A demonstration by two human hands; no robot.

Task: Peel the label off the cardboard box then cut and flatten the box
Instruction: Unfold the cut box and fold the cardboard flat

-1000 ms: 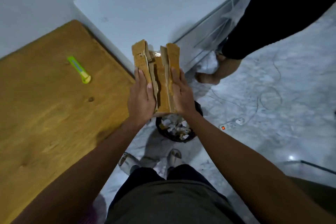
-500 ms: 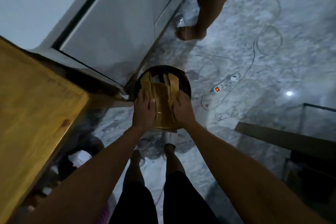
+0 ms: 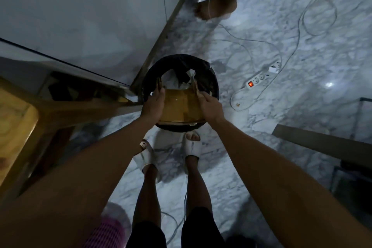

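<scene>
The flattened brown cardboard box lies across the mouth of a round black bin on the floor in front of my feet. Its side flaps stand up at the left and right. My left hand presses on the box's left side with its fingers lying along the left flap. My right hand presses on the right side in the same way, fingers along the right flap. White paper scraps show inside the bin beyond the box.
A wooden table juts in at the left, a white cabinet stands behind the bin. A power strip with a lit red switch and loose cables lie on the marble floor. Another person's foot is at the top.
I have bent down from the table to the bin. The box, first held upright and folded narrow between my hands, now lies spread wide and low over the bin's mouth.
</scene>
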